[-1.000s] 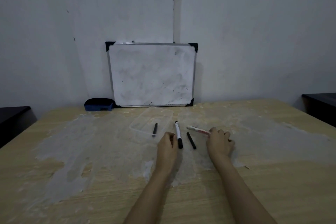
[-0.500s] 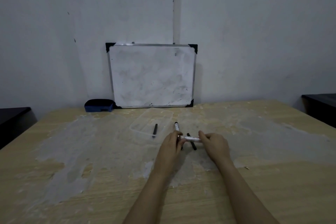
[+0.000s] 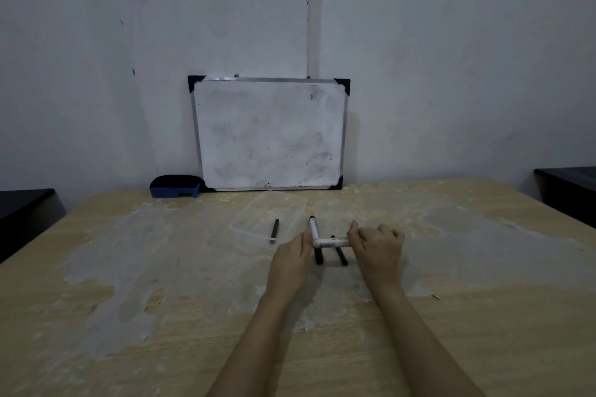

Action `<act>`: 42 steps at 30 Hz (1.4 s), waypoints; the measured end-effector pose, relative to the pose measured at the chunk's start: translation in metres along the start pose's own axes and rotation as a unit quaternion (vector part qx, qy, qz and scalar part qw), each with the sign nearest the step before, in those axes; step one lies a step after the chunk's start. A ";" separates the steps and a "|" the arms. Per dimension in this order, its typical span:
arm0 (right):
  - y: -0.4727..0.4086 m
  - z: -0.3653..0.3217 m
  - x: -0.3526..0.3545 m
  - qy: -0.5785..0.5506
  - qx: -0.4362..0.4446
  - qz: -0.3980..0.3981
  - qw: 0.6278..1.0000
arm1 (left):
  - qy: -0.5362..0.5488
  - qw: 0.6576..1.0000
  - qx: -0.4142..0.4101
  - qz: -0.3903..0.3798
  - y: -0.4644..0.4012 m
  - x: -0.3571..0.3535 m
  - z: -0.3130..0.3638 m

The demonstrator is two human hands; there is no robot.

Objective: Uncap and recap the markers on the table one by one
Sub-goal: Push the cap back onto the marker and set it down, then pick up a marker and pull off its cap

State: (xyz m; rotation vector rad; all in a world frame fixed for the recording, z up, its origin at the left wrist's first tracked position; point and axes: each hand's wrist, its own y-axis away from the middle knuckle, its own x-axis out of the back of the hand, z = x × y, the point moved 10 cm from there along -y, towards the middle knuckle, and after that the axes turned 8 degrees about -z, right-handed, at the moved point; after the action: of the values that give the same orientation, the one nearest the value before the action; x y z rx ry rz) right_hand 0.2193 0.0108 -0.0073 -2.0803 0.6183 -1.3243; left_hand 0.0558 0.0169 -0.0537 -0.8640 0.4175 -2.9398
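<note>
Both hands hold one white marker point(image 3: 329, 242) level, a little above the table. My left hand point(image 3: 292, 256) pinches its left end and my right hand point(image 3: 377, 246) grips its right end; both ends are hidden by fingers. Under it on the table lie a white marker with a black cap point(image 3: 314, 237) and a thin black marker point(image 3: 340, 254), both pointing away from me. Another thin black marker point(image 3: 274, 230) lies on the clear plastic tray point(image 3: 258, 214) to the left.
A small whiteboard point(image 3: 269, 135) leans on the wall at the back of the wooden table point(image 3: 161, 316), with a blue eraser point(image 3: 175, 186) beside it. Dark furniture stands at the far left point(image 3: 22, 213) and far right point(image 3: 567, 190).
My right hand picked the white marker up from the table and carried it left. My left hand left the capped marker and took the white marker's other end.
</note>
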 end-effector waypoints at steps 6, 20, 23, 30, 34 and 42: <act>0.002 0.003 0.018 0.030 0.013 0.100 0.994 | 0.040 0.984 0.170 0.043 0.001 0.010 -0.038; 0.000 0.025 0.001 -0.096 -0.099 -0.005 0.990 | -0.315 0.943 0.086 0.072 0.008 0.023 -0.005; -0.002 0.017 0.005 -0.084 -0.080 -0.004 0.993 | -0.020 0.997 0.036 0.070 0.012 0.010 0.000; -0.007 -0.008 0.010 -0.062 -0.012 0.053 0.997 | 0.420 0.895 0.151 0.008 0.000 -0.029 -0.025; -0.010 0.012 -0.005 -0.371 -0.144 0.003 0.917 | 0.577 0.792 0.199 0.008 0.008 -0.041 -0.027; -0.017 0.009 0.005 -0.527 -0.117 0.011 0.842 | 0.662 0.703 0.254 -0.052 0.016 -0.053 -0.025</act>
State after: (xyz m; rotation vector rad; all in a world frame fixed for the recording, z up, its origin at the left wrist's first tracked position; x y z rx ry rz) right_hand 0.2306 0.0223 0.0048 -2.5468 0.2850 0.0622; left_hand 0.0871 0.0139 -0.1059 1.4020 -0.4711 -2.8863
